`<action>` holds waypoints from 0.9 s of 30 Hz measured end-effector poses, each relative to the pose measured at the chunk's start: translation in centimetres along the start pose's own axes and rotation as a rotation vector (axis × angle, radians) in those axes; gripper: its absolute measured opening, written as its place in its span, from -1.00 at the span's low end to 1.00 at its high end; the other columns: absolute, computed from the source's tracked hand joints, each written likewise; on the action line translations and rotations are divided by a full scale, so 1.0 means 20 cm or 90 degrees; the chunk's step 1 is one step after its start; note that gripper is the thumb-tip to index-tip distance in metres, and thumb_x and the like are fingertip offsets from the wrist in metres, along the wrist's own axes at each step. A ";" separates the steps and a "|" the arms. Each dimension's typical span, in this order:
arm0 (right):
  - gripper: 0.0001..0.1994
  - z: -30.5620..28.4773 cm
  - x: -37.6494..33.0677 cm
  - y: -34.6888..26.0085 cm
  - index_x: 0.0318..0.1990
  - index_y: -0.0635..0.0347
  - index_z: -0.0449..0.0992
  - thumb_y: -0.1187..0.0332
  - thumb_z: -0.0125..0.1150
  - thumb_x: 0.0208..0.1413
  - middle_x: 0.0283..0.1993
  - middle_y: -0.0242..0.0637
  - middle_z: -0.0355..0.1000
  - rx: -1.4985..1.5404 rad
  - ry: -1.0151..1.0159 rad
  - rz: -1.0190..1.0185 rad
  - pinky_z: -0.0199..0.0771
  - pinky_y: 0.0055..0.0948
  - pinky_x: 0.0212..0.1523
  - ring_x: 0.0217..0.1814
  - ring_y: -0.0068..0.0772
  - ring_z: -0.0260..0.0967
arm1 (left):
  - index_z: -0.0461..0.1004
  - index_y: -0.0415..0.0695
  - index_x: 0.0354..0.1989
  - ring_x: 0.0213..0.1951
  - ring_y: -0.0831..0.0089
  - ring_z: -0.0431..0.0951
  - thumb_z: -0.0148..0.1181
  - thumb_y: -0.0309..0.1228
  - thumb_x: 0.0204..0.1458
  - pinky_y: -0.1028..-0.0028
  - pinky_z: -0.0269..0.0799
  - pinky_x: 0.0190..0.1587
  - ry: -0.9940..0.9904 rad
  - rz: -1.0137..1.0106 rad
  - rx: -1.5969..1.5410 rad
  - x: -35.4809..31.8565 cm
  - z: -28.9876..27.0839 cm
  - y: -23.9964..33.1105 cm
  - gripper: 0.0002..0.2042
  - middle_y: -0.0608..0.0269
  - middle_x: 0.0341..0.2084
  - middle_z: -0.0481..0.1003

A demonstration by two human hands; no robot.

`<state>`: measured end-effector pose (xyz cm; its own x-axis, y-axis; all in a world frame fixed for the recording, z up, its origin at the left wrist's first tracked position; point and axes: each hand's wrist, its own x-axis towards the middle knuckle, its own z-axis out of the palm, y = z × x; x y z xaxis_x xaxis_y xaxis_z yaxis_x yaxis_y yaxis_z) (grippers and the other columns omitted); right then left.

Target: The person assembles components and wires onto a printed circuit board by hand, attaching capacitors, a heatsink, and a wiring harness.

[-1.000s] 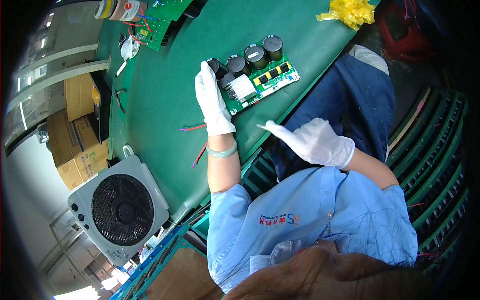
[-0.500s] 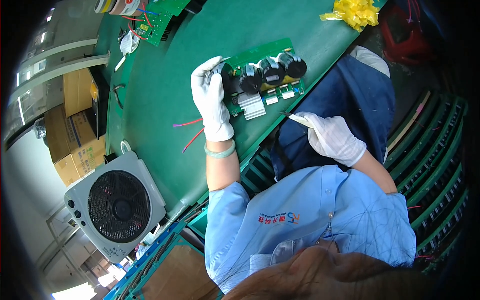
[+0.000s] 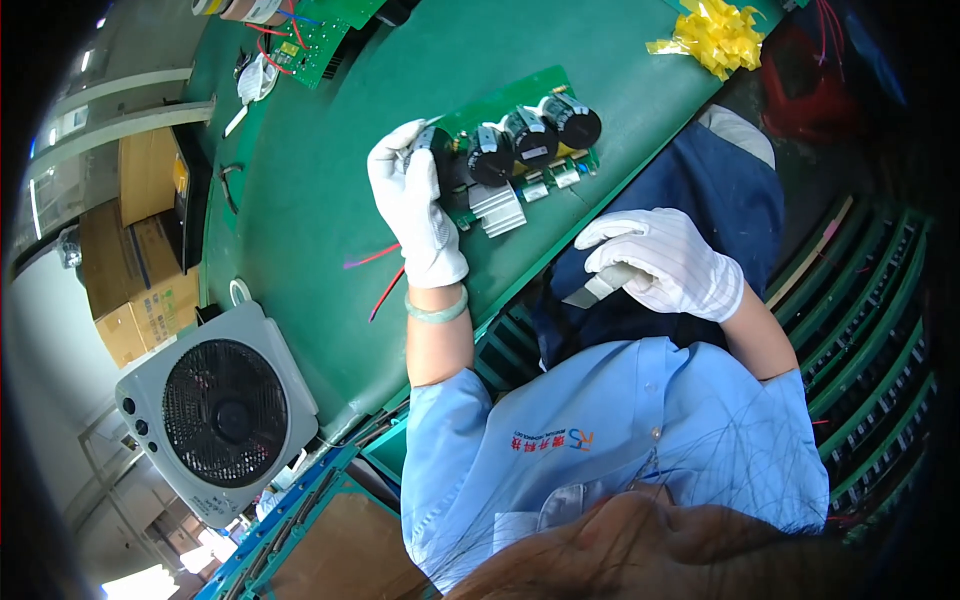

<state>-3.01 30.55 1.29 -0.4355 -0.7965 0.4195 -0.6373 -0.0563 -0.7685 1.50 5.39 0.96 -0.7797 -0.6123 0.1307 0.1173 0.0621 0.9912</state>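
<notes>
My gloved left hand grips the left end of a green circuit board, its thumb and fingers around a black capacitor there. Several large black cylindrical capacitors stand in a row on the board. Along the near side are a finned silver heatsink and small white parts. Red wires trail out beside my left wrist. Lower right, off the table edge and over my lap, my gloved right hand is closed on a flat metal blade with a slanted end. Its handle is hidden in the glove.
The board is on a green table. Yellow tape pieces lie bunched at the far right edge, another wired board at the far left. A grey box fan stands left, with cardboard boxes behind. Green racks are at right.
My right hand has turned, so the blade's broad face shows and points down-left. My left hand and the board have shifted slightly left in view.
</notes>
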 end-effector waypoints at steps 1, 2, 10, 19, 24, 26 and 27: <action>-0.92 0.01 0.00 0.02 -0.43 0.10 0.44 0.37 0.02 -0.02 -0.15 -0.28 0.46 -0.012 -0.008 -0.002 0.42 -0.40 -0.45 -0.40 -0.27 0.43 | 0.32 -0.27 -0.07 -0.13 0.44 0.45 -0.02 -0.37 0.13 0.46 0.37 -0.01 -0.002 0.010 -0.016 0.02 -0.02 -0.01 -0.74 0.15 -0.15 0.42; -0.92 0.01 0.01 0.03 -0.43 0.10 0.44 0.37 0.02 -0.02 -0.15 -0.28 0.46 -0.015 -0.017 -0.006 0.42 -0.40 -0.45 -0.40 -0.27 0.43 | 0.32 -0.27 -0.07 -0.13 0.43 0.44 -0.02 -0.38 0.13 0.46 0.37 -0.01 -0.002 0.021 -0.032 0.04 -0.03 -0.01 -0.74 0.14 -0.15 0.42; -0.93 -0.03 0.15 0.11 -0.49 0.11 0.40 0.49 0.15 -0.18 -0.03 -0.30 0.47 -0.075 -0.146 -0.046 0.38 -0.44 -0.52 -0.48 -0.34 0.42 | 0.37 -0.24 -0.11 -0.46 0.74 0.23 0.08 -0.48 0.06 0.74 0.16 -0.39 0.015 -0.099 -0.063 0.05 0.01 0.04 -0.78 0.34 -0.32 0.41; -0.63 -0.12 0.20 0.08 -0.09 0.14 0.36 0.26 0.28 -0.03 -0.38 -0.24 0.43 -0.046 -0.144 0.208 0.42 -0.42 -0.49 -0.50 -0.29 0.43 | 0.39 -0.25 -0.15 -0.39 0.70 0.30 0.09 -0.43 0.09 0.70 0.22 -0.31 0.032 -0.186 -0.070 0.09 0.01 0.00 -0.80 0.37 -0.40 0.40; -0.81 -0.11 0.20 0.15 -0.31 0.16 0.45 0.31 0.25 -0.07 -0.50 -0.32 0.30 -0.359 -0.049 0.000 0.29 -0.44 -0.59 -0.53 -0.36 0.33 | 0.39 -0.25 -0.15 -0.42 0.72 0.28 0.10 -0.43 0.08 0.72 0.21 -0.32 0.046 -0.179 -0.058 0.08 0.02 0.02 -0.79 0.36 -0.40 0.40; -0.83 -0.09 0.21 0.13 -0.36 0.15 0.46 0.31 0.25 -0.08 -0.54 -0.35 0.25 -0.405 -0.055 0.016 0.25 -0.44 -0.61 -0.55 -0.40 0.29 | 0.39 -0.25 -0.15 -0.42 0.72 0.27 0.10 -0.44 0.08 0.72 0.20 -0.32 0.046 -0.181 -0.055 0.08 0.02 0.02 -0.79 0.36 -0.40 0.40; -0.84 -0.08 0.21 0.13 -0.38 0.13 0.44 0.28 0.23 -0.07 -0.56 -0.36 0.21 -0.456 -0.067 0.012 0.22 -0.44 -0.63 -0.56 -0.42 0.28 | 0.39 -0.25 -0.15 -0.43 0.73 0.27 0.10 -0.44 0.08 0.73 0.20 -0.33 0.042 -0.177 -0.061 0.08 0.02 0.02 -0.79 0.37 -0.40 0.39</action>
<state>-7.47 27.94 1.91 -0.4095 -0.8495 0.3327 -0.9064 0.3374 -0.2541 0.02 4.85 1.53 -0.7488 -0.6455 -0.1507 -0.0352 -0.1883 0.9815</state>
